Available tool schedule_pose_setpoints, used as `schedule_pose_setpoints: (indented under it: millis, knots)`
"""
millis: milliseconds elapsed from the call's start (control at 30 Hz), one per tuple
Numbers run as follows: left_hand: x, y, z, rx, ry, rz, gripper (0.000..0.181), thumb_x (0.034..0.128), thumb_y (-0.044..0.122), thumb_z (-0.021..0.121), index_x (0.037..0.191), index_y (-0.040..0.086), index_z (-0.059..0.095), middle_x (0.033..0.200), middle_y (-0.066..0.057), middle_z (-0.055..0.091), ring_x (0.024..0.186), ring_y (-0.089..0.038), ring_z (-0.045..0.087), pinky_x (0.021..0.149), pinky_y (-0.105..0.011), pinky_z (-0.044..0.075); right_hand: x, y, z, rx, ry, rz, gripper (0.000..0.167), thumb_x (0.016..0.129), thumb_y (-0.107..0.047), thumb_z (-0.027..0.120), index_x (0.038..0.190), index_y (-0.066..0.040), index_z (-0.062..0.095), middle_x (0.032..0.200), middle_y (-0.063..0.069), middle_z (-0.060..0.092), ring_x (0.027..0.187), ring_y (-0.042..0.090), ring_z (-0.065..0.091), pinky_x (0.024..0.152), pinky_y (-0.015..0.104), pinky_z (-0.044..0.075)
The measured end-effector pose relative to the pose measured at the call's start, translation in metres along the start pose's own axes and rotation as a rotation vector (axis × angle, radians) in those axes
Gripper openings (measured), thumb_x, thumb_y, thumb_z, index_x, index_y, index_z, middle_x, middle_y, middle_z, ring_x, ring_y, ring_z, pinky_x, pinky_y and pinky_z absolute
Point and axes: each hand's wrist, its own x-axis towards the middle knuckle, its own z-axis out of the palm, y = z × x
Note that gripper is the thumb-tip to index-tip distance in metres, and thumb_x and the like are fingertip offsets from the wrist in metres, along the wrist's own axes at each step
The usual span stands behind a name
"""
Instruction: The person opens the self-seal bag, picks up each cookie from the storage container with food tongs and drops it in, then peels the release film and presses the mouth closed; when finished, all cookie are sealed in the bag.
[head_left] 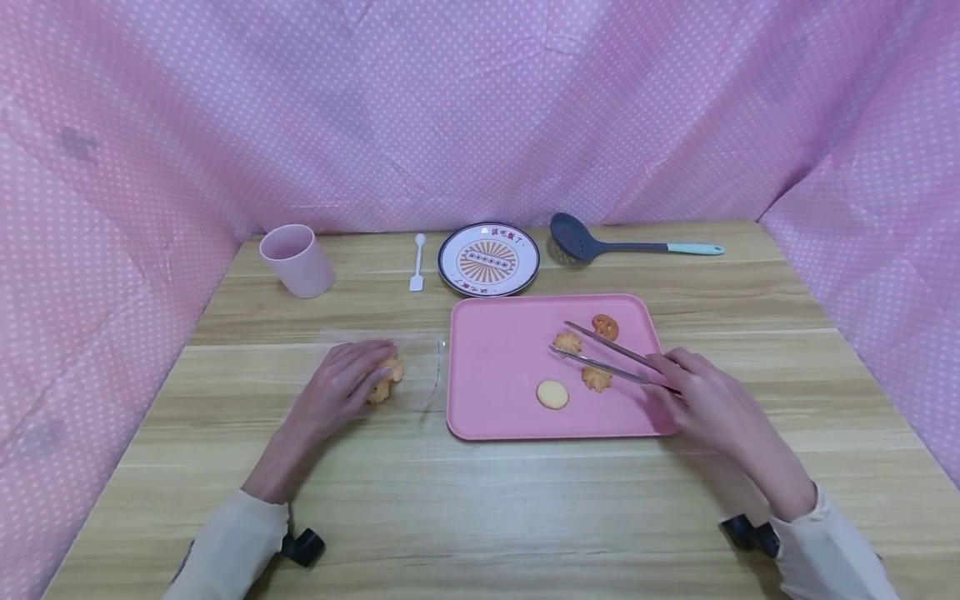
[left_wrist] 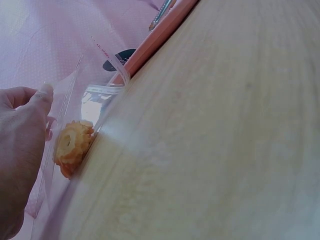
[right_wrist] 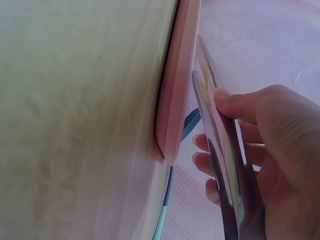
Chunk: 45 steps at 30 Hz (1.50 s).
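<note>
In the head view, my left hand (head_left: pixel 333 387) lies over a clear plastic bag (head_left: pixel 422 367) with flower-shaped cookies (head_left: pixel 380 392) inside. Thumb and fingers of the left hand (left_wrist: pixel 20 145) pinch the film of the bag (left_wrist: pixel 95 107) in the left wrist view, beside a cookie (left_wrist: pixel 73 144). My right hand (head_left: pixel 712 404) grips metal tongs (head_left: pixel 615 370) over the pink tray (head_left: pixel 495 417); their tips stand apart on either side of a flower-shaped cookie (head_left: pixel 567 342). Another flower-shaped cookie (head_left: pixel 597 379), a pretzel-shaped one (head_left: pixel 605 327) and a round one (head_left: pixel 552 395) also lie on the tray.
Behind the tray stands a patterned plate (head_left: pixel 487 260), with a small white spoon (head_left: pixel 417 262) to its left and a dark slotted ladle (head_left: pixel 577 239) to its right. A pink cup (head_left: pixel 303 265) is at the back left. Pink dotted cloth (head_left: pixel 450 108) hangs around the wooden table (head_left: pixel 480 517).
</note>
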Motion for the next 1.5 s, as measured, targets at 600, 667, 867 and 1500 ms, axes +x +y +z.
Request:
schedule_pose_setpoints:
  millis: [600,667,867,1500]
  knots:
    - [0.001,0.001,0.0,0.006,0.001,-0.005,0.038,0.0908,-0.002,0.071,0.128,-0.002,0.068,0.131,-0.017,0.068,0.12,-0.038,0.064,0.103,-0.053,0.046,-0.004,0.001,-0.004,-0.001,-0.026,0.003,0.038,0.086,-0.005,0.08,0.122,0.003,0.071,0.104,0.014,0.065,0.077,0.023,0.056,0.058,0.037,0.051]
    - [0.001,0.001,0.0,0.002,0.001,-0.007,0.038,0.0906,-0.002,0.071,0.128,-0.002,0.068,0.131,-0.016,0.068,0.119,-0.038,0.064,0.104,-0.053,0.046,-0.003,0.0,-0.005,-0.001,-0.024,0.004,0.038,0.086,-0.005,0.08,0.122,0.003,0.071,0.104,0.014,0.065,0.078,0.023,0.057,0.058,0.038,0.052]
    - [0.001,0.0,0.0,-0.004,0.002,-0.005,0.039,0.0898,-0.002,0.071,0.129,-0.002,0.068,0.131,-0.017,0.068,0.119,-0.038,0.064,0.104,-0.053,0.046,-0.002,-0.001,-0.009,-0.007,-0.033,0.012,0.04,0.085,-0.004,0.079,0.123,0.006,0.07,0.106,0.017,0.066,0.08,0.026,0.059,0.061,0.043,0.054]
    - [0.0,0.001,-0.001,0.008,-0.008,-0.014,0.038,0.0909,-0.001,0.071,0.129,-0.002,0.068,0.132,-0.017,0.068,0.12,-0.038,0.063,0.103,-0.055,0.046,0.006,-0.002,-0.016,-0.021,-0.088,0.016,0.033,0.084,-0.003,0.081,0.115,0.003,0.073,0.1,0.015,0.067,0.072,0.02,0.057,0.055,0.035,0.051]
